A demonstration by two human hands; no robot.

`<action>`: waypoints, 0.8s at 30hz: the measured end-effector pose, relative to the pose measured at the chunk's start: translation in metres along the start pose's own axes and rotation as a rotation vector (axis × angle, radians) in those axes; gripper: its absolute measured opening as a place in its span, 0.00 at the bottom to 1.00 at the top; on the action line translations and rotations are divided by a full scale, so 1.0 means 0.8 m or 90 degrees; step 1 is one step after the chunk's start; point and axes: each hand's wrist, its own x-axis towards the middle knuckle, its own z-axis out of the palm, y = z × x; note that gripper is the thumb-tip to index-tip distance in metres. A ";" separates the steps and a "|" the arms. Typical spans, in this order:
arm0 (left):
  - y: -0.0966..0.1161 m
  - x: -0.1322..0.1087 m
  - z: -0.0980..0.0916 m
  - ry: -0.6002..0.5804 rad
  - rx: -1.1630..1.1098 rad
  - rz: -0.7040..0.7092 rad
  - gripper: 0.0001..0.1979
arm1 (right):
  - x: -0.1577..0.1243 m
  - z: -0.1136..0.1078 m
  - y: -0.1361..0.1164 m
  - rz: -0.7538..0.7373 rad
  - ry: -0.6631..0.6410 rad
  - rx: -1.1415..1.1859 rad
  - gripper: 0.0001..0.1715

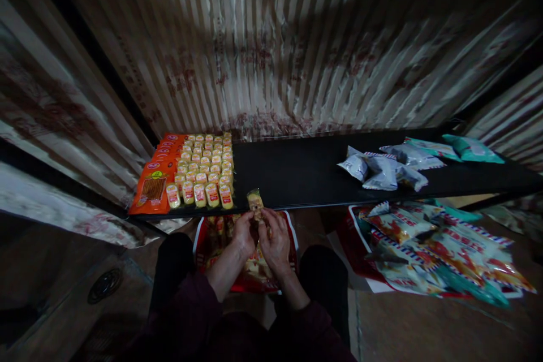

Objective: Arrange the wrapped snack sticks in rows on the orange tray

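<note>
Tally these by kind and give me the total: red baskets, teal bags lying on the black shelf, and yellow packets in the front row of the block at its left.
Red baskets: 2
Teal bags on the shelf: 2
Front-row yellow packets: 5
Total: 9

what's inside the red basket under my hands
Small wrapped snacks show inside the basket; your left hand and right hand hide some, and the bottom is covered.

Left hand (243, 234) and right hand (275, 240) nearly meet, fingers (270, 214) pinched. Both forearms (223, 272) angle forward and inward between 2 bent legs (326, 280); dark sleeves (198, 306) stop mid-forearm.
</note>
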 end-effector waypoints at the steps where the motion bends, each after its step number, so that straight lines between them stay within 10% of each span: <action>1: 0.002 0.000 0.002 -0.012 -0.015 -0.022 0.03 | 0.002 0.000 0.002 -0.006 -0.007 -0.003 0.19; 24: 0.008 -0.012 0.008 -0.004 0.134 0.195 0.20 | 0.036 0.010 -0.003 0.148 -0.048 0.099 0.24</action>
